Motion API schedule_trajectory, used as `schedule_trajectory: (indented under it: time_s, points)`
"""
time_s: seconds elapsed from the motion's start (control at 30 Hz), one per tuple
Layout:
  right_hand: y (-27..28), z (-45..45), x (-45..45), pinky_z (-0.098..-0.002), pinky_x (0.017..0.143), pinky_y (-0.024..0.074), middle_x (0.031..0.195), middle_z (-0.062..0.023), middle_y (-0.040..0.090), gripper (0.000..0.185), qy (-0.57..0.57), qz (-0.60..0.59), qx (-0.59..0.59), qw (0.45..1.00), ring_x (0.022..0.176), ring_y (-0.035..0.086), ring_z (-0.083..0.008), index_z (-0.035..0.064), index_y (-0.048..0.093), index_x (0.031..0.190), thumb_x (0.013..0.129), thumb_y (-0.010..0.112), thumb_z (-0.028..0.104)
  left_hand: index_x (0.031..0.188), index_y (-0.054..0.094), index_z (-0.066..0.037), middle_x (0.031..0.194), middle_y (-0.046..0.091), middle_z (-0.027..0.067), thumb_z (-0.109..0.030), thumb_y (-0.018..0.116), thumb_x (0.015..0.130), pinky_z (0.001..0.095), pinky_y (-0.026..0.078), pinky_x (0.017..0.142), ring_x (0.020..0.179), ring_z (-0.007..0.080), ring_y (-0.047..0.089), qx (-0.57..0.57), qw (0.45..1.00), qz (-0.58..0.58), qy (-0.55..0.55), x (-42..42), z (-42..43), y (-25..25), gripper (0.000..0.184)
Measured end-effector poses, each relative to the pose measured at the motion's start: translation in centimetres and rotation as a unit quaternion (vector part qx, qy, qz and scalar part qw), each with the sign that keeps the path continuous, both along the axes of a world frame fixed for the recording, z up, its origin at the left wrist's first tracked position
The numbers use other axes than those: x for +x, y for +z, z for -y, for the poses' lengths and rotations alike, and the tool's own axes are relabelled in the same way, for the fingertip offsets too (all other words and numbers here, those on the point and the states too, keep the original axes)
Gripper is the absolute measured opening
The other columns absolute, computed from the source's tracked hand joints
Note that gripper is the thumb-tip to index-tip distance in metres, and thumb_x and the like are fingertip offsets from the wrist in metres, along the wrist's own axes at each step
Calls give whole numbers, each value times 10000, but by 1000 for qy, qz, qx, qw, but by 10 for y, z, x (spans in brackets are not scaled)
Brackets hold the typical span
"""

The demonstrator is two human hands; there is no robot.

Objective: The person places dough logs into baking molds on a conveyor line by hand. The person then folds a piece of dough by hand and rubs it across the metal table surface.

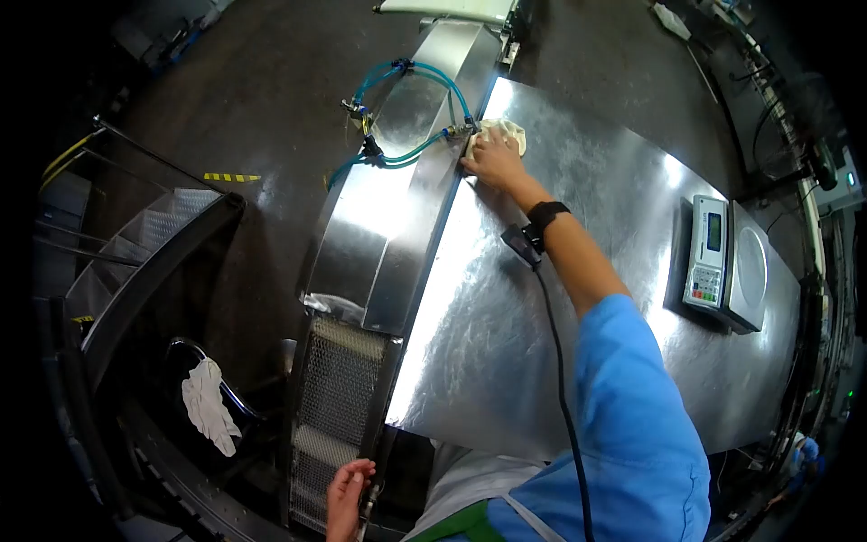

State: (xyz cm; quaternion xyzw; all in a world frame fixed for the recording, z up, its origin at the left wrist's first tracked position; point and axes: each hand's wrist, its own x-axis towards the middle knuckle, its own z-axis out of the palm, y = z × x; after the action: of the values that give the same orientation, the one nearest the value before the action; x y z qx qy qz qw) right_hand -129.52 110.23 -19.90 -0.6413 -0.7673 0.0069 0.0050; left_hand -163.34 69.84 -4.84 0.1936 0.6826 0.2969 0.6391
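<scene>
My right hand (495,160) reaches to the far left edge of a shiny metal table (542,361). Its fingers press on a crumpled cream cloth (515,135), partly hidden beneath them. Just left of that hand, a fitting on a loop of blue-green tubing (420,161) touches the same edge. A black strap circles my right wrist, and a dark cable runs past the forearm. Low in the view, my left hand (347,495) hangs beside the mesh conveyor belt (334,397), fingers loosely bent and apart, with nothing visible in them.
A scale (713,262) with keypad and display stands on the table's right side. Along the table's left runs a metal conveyor cover (388,208). Metal steps (144,244) stand at the left. A pale cloth (208,406) hangs by a chrome rail. Another person (802,452) is far right.
</scene>
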Motion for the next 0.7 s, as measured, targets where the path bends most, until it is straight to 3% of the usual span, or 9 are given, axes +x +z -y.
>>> schedule_trajectory:
  time_s: [0.07, 0.2, 0.3, 0.33, 0.4, 0.53, 0.67, 0.7]
  points:
    - [-14, 1, 10, -471, 875, 222, 1087, -37, 473, 340, -23, -170, 103, 980, 1148, 291, -224, 79, 513, 1021, 778, 428, 301, 1026, 492, -27, 972, 527, 53, -214, 467, 825, 240, 377, 795, 896, 132, 488, 0, 1000, 2, 0, -3, 1, -4, 275]
    - [-36, 4, 16, -474, 841, 258, 1101, -21, 466, 292, -3, -79, 219, 973, 1142, 306, -212, 129, 484, 1038, 749, 443, 146, 1029, 490, -27, 981, 525, 55, -219, 466, 825, 240, 375, 797, 904, 133, 484, -7, 1000, 3, -6, -3, 2, -5, 281]
    - [-32, -3, 9, -483, 833, 264, 1078, -16, 485, 257, -9, -55, 244, 968, 1132, 317, -215, 126, 528, 982, 736, 456, 144, 1029, 491, -27, 981, 524, 55, -217, 464, 826, 237, 373, 798, 906, 132, 483, -16, 1000, 2, 5, -4, -1, -7, 280]
    - [-30, -6, 10, -483, 833, 264, 1078, -16, 485, 257, -9, -54, 242, 969, 1132, 317, -215, 126, 528, 982, 736, 456, 144, 1029, 490, -27, 981, 524, 55, -213, 463, 826, 236, 372, 799, 907, 132, 482, -16, 1000, 1, 8, -5, 0, -8, 277]
    - [-26, -18, 12, -491, 836, 262, 1055, -23, 506, 210, -16, -42, 130, 990, 1121, 329, -220, 115, 573, 905, 732, 460, 153, 1027, 491, -26, 978, 525, 54, -210, 463, 826, 235, 371, 800, 905, 131, 482, -14, 1000, -2, 5, -6, -1, -10, 274]
    - [-22, -40, 21, -510, 838, 246, 1047, -25, 517, 184, -42, -16, 77, 996, 1102, 357, -224, 130, 593, 856, 729, 465, 167, 1022, 491, -22, 969, 525, 53, -205, 458, 829, 234, 370, 800, 897, 129, 484, -11, 1000, -7, 1, -5, -3, -3, 268]
    - [-25, -24, 21, -506, 843, 236, 1045, -23, 515, 195, -26, -43, 114, 992, 1116, 346, -224, 129, 576, 886, 732, 461, 159, 1019, 491, -20, 962, 525, 51, -202, 457, 830, 234, 370, 800, 893, 129, 484, -10, 1000, -2, 7, -5, -1, -1, 265]
    - [-27, -17, 22, -499, 846, 235, 1047, -23, 511, 205, -32, -99, 145, 984, 1126, 335, -225, 127, 564, 907, 739, 451, 155, 1017, 491, -18, 960, 525, 51, -198, 459, 829, 233, 370, 801, 893, 128, 484, -16, 1000, -3, 1, -8, 0, -1, 263]
